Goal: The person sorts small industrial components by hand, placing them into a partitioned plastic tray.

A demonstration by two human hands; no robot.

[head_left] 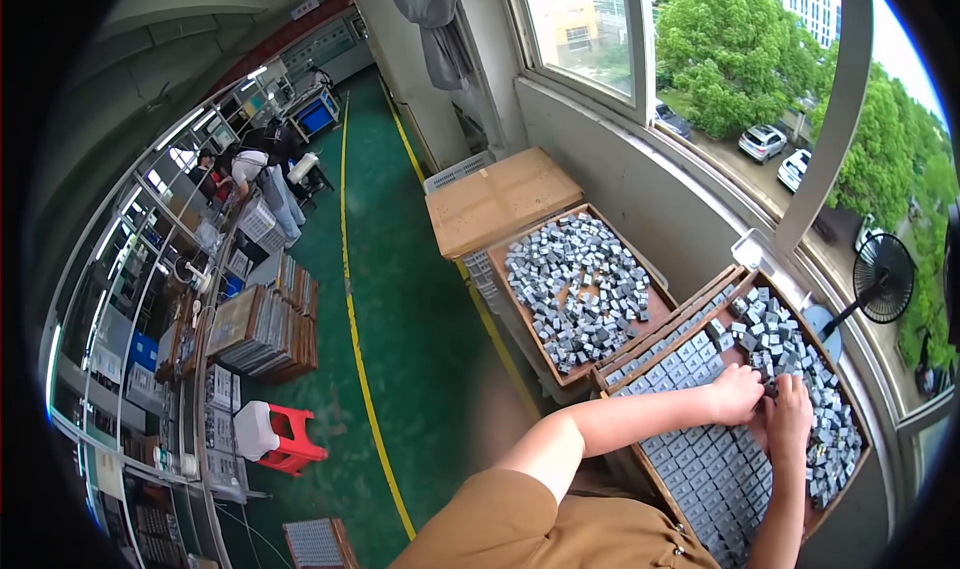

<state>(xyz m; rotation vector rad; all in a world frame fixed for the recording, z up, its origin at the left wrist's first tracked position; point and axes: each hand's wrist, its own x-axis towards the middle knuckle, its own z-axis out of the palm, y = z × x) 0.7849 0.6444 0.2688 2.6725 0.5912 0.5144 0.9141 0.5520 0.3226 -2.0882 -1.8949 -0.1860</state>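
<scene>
My left hand (738, 394) and my right hand (790, 411) meet over a wooden tray (655, 474) by the window. Both have their fingers drawn in close together, and what they pinch is too small and covered to make out. Small grey box-shaped parts (705, 474) stand in tight, even rows across the tray's left side, under and below my left forearm. Loose grey parts (832, 439) lie heaped along its right side, right beside my right hand. My fingers are at the border between rows and heap.
A second wooden tray (655, 331) of jumbled grey parts adjoins on the far left, with a cardboard box (505, 201) behind it. A black fan (884, 279) stands by the window. Across the green aisle are a red stool (295, 439), stacked trays (262, 331) and a person (265, 184).
</scene>
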